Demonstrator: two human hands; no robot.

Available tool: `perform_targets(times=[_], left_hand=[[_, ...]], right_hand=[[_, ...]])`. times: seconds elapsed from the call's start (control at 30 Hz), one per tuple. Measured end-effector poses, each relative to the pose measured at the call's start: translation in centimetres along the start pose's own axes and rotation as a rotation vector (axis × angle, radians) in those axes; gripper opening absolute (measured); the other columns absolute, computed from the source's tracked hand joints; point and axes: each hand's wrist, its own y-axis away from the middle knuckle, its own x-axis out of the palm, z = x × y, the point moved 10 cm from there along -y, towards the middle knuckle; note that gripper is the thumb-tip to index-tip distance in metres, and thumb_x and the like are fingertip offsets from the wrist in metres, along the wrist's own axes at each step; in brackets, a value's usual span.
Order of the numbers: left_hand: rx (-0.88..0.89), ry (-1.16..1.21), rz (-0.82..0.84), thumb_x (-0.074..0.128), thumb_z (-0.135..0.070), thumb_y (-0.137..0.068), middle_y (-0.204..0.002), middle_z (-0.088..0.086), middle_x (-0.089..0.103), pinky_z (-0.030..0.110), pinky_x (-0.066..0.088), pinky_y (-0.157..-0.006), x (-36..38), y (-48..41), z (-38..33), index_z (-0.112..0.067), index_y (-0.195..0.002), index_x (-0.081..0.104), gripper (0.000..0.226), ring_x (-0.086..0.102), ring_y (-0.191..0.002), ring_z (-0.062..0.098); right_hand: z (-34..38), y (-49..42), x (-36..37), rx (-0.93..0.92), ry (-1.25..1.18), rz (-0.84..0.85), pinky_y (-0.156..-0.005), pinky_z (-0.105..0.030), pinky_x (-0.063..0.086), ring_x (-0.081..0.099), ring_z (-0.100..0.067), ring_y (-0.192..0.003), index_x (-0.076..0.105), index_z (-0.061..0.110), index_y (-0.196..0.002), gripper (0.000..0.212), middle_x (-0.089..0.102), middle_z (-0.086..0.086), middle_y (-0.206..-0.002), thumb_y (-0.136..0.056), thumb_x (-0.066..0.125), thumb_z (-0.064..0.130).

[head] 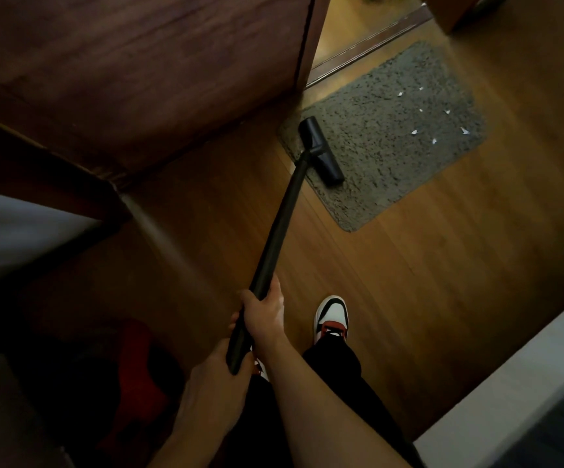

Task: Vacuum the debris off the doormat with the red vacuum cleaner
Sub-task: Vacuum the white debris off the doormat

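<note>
- Floor (443, 265): brown wooden planks, lying under everything else in view.
- Door (138, 79): dark brown wood, upper left; lower corner just beside the near-left edge of the doormat.
- Pale ledge (510, 383): light grey edge across the lower right corner; nature not clear.
- Doormat (392, 157): grey, shaggy, rounded corners; flat on the floor in the upper middle, just before a metal threshold strip (368, 45).
- Vacuum cleaner (135, 376): red body, dim and in shadow, on the floor at lower left, beside the left arm.
- Tube (284, 214): black, straight, slanting from the hands up to the nozzle.
- Right hand (265, 317): fingers wrapped round the tube, ahead of the left hand.
- Left hand (214, 373): fingers curled round the near end of the tube, just behind the right hand.
- Nozzle (321, 148): black, wide bar; resting on the left part of the doormat, well apart from the scraps.
- Shoe (331, 317): white, red and black, on the floor right of the hands, below a black trouser leg.
- Debris (415, 132): several small white scraps, scattered over the right part of the doormat.
</note>
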Motion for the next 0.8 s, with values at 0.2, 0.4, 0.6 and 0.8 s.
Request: perform_targets(times=[0.2, 0.4, 0.6, 0.8], left_hand=[[0.027, -0.004, 0.006, 0.047, -0.049, -0.098, -0.091, -0.011, 0.066, 0.033, 0.054, -0.079, 1.5, -2.2, -3.6, -0.036, -0.128, 0.055, 0.034, 0.064, -0.083, 0.009], [0.012, -0.039, -0.004, 0.049, -0.051, -0.097, -0.090, -0.013, 0.067, 0.030, 0.053, -0.075, 4.8, -3.5, -9.9, -0.040, -0.133, 0.052, 0.037, 0.065, -0.082, 0.008], [0.019, -0.094, 0.007, 0.050, -0.049, -0.097, -0.085, -0.009, 0.066, 0.028, 0.050, -0.066, 9.0, -4.6, -17.3, -0.036, -0.126, 0.055, 0.032, 0.065, -0.076, 0.010], [0.024, -0.163, 0.037, 0.049, -0.051, -0.097, -0.077, -0.006, 0.064, 0.020, 0.042, -0.052, 12.2, -6.3, -23.9, -0.034, -0.118, 0.056, 0.028, 0.063, -0.064, 0.009]], right_hand=[[2.5, -2.7, -2.6, -0.034, -0.001, -0.025, -0.052, -0.033, 0.057, 0.063, -0.016, -0.054, 0.029, 0.033, -0.154, 0.066, 0.063, -0.011, -0.091, -0.099, 0.057, 0.009], [6.7, -5.3, -8.3, -0.018, -0.003, -0.034, -0.049, -0.030, 0.056, 0.063, -0.014, -0.050, 0.025, 0.033, -0.156, 0.071, 0.065, -0.012, -0.091, -0.098, 0.059, 0.011], [11.3, -7.7, -15.3, -0.010, -0.031, -0.058, -0.049, -0.032, 0.057, 0.062, -0.015, -0.049, 0.031, 0.032, -0.152, 0.064, 0.062, -0.011, -0.087, -0.098, 0.056, 0.009], [15.1, -10.4, -21.3, 0.014, -0.091, -0.117, -0.049, -0.033, 0.056, 0.060, -0.016, -0.048, 0.033, 0.032, -0.147, 0.058, 0.062, -0.015, -0.082, -0.099, 0.056, 0.009]])
